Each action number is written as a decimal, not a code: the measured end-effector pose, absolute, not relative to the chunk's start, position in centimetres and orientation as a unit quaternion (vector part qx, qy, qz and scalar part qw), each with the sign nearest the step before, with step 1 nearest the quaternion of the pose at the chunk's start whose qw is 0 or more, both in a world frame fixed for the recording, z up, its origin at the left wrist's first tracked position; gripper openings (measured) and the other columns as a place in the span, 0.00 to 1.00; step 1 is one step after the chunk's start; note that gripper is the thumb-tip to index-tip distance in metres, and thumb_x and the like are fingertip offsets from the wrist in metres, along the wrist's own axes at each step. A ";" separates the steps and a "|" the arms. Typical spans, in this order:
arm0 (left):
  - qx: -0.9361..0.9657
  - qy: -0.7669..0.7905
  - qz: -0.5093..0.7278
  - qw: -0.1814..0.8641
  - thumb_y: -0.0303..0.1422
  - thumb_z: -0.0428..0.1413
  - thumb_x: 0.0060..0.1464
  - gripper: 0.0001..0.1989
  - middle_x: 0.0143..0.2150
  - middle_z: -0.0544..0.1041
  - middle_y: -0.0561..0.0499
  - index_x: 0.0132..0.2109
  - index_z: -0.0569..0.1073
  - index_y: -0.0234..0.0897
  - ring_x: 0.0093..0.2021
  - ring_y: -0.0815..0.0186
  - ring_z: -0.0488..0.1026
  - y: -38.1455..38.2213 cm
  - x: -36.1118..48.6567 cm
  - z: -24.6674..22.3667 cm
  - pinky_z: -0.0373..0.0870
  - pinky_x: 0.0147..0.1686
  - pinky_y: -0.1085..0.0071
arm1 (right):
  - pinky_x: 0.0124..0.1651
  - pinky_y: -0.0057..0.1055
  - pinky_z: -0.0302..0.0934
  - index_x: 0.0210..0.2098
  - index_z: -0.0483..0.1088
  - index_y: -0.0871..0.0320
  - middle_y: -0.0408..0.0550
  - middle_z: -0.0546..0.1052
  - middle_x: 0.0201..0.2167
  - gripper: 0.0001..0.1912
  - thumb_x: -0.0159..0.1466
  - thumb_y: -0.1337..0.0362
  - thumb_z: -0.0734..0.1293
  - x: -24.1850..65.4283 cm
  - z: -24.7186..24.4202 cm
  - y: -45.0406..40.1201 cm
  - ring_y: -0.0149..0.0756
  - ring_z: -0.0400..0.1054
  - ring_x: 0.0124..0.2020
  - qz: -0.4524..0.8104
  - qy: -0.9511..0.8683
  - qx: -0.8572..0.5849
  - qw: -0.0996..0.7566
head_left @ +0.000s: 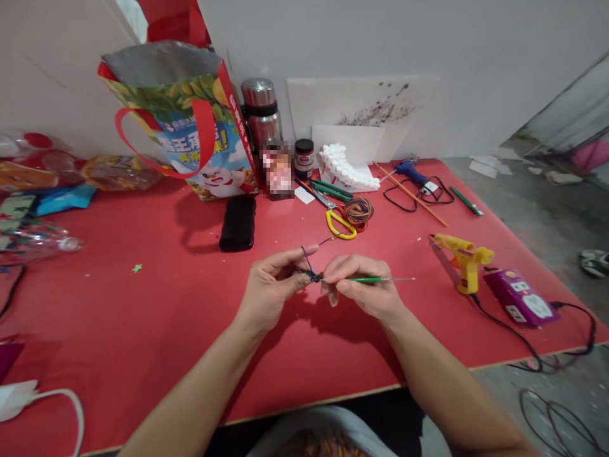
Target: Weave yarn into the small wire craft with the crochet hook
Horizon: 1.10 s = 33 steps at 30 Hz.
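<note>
Between finger and thumb, my left hand (pixel 276 279) pinches a small dark piece of crocheted yarn (pixel 314 277). A strand of yarn runs over its raised index finger. My right hand (pixel 365 282) is closed around a crochet hook (pixel 366 279) with a green grip, whose thin metal end sticks out to the right. The hook's other end meets the yarn piece at my left fingertips; its very tip is hidden there. Beyond my hands a multicoloured yarn ball (pixel 358 211) rests against yellow-handled scissors (pixel 340 226), and a strand leads from it toward my left hand.
To the right lie a yellow glue gun (pixel 464 257), a purple box (pixel 521 298) with cables, and a blue glue gun (pixel 412 171). A black case (pixel 238 223), a shopping bag (pixel 190 127) and a steel flask (pixel 261 111) stand behind. Plastic bottles (pixel 42 235) are at the left.
</note>
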<state>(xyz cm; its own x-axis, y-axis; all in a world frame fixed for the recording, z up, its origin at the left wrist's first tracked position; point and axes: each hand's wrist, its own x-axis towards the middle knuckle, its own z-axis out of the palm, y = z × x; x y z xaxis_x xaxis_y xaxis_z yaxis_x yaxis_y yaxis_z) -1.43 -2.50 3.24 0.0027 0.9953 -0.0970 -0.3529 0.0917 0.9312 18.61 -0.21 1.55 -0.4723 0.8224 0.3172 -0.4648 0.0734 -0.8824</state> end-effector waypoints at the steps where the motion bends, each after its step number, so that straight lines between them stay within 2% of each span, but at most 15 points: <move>1: 0.371 0.431 0.562 0.600 0.29 0.76 0.42 0.21 0.30 0.79 0.51 0.47 0.88 0.43 0.28 0.71 0.73 -2.5 -1.3 3.2 0.73 0.29 0.76 | 0.29 0.32 0.76 0.43 0.83 0.57 0.52 0.84 0.36 0.06 0.67 0.63 0.76 18.4 1.6 -0.3 0.37 0.81 0.31 0.657 -0.544 -0.169 0.494; 6: 0.364 0.433 0.581 0.586 0.30 0.75 0.45 0.21 0.33 0.78 0.52 0.49 0.88 0.44 0.31 0.72 0.74 -2.5 -0.7 3.1 0.73 0.31 0.78 | 0.28 0.30 0.72 0.42 0.80 0.56 0.46 0.84 0.31 0.06 0.71 0.60 0.73 16.7 1.6 -0.8 0.31 0.75 0.23 0.628 -0.472 -0.249 0.566; 9: 0.322 0.427 0.571 0.623 0.30 0.76 0.43 0.21 0.35 0.79 0.51 0.47 0.88 0.43 0.30 0.72 0.75 -2.7 -0.5 3.4 0.72 0.28 0.78 | 0.27 0.27 0.67 0.43 0.80 0.53 0.43 0.82 0.29 0.06 0.73 0.60 0.70 16.3 1.5 -0.9 0.29 0.71 0.22 0.579 -0.484 -0.279 0.593; 12: 0.282 0.407 0.556 0.667 0.29 0.76 0.41 0.22 0.32 0.78 0.51 0.47 0.88 0.40 0.24 0.78 0.67 -2.7 -0.5 3.8 0.62 0.20 0.83 | 0.28 0.29 0.65 0.44 0.82 0.51 0.43 0.80 0.28 0.07 0.73 0.61 0.70 17.0 1.6 -0.7 0.29 0.69 0.24 0.503 -0.551 -0.299 0.595; 15: 0.274 0.388 0.553 0.684 0.28 0.76 0.42 0.23 0.29 0.75 0.53 0.48 0.88 0.39 0.20 0.82 0.59 -2.5 -0.7 3.9 0.56 0.18 0.84 | 0.36 0.34 0.70 0.45 0.84 0.52 0.47 0.83 0.33 0.08 0.71 0.59 0.72 18.0 1.8 -0.5 0.34 0.74 0.30 0.463 -0.640 -0.289 0.542; 19: 0.287 0.381 0.557 0.680 0.28 0.75 0.44 0.22 0.30 0.75 0.53 0.49 0.88 0.40 0.20 0.81 0.59 -2.5 -1.0 3.9 0.59 0.18 0.82 | 0.34 0.34 0.72 0.53 0.82 0.52 0.47 0.84 0.33 0.14 0.72 0.57 0.70 18.4 2.1 -0.7 0.34 0.74 0.27 0.511 -0.644 -0.274 0.499; 22: 0.292 0.380 0.563 0.673 0.28 0.75 0.44 0.22 0.31 0.74 0.54 0.49 0.88 0.41 0.22 0.80 0.63 -2.5 -1.0 3.9 0.67 0.21 0.82 | 0.33 0.33 0.71 0.54 0.81 0.52 0.45 0.83 0.32 0.13 0.72 0.58 0.69 18.2 2.3 -0.8 0.32 0.73 0.25 0.491 -0.633 -0.313 0.510; 24: 0.290 0.386 0.566 0.668 0.28 0.76 0.42 0.23 0.32 0.74 0.55 0.49 0.88 0.42 0.25 0.77 0.70 -2.5 -1.0 3.9 0.73 0.25 0.81 | 0.34 0.33 0.70 0.51 0.81 0.52 0.45 0.82 0.33 0.11 0.72 0.60 0.70 18.1 2.5 -0.8 0.32 0.73 0.27 0.450 -0.646 -0.336 0.517; 27: 0.290 0.394 0.568 0.662 0.28 0.77 0.40 0.25 0.34 0.74 0.54 0.48 0.88 0.43 0.31 0.72 0.78 -2.4 -1.1 4.0 0.79 0.30 0.79 | 0.38 0.34 0.68 0.42 0.81 0.54 0.46 0.81 0.33 0.07 0.72 0.61 0.69 18.1 2.8 -0.5 0.34 0.73 0.32 0.380 -0.694 -0.341 0.507; 30: 0.289 0.396 0.573 0.656 0.28 0.77 0.40 0.24 0.33 0.75 0.55 0.48 0.88 0.42 0.31 0.73 0.78 -2.3 -1.1 4.0 0.79 0.31 0.80 | 0.39 0.34 0.66 0.33 0.78 0.55 0.45 0.78 0.30 0.13 0.74 0.61 0.67 18.3 3.0 -0.2 0.34 0.72 0.32 0.380 -0.718 -0.322 0.486; 33: 0.286 0.396 0.577 0.654 0.26 0.77 0.40 0.24 0.33 0.76 0.55 0.48 0.88 0.41 0.29 0.75 0.76 -2.3 -1.1 4.1 0.77 0.30 0.82 | 0.39 0.34 0.66 0.35 0.78 0.56 0.44 0.77 0.29 0.13 0.75 0.61 0.66 18.5 3.1 -0.2 0.33 0.72 0.32 0.426 -0.703 -0.311 0.477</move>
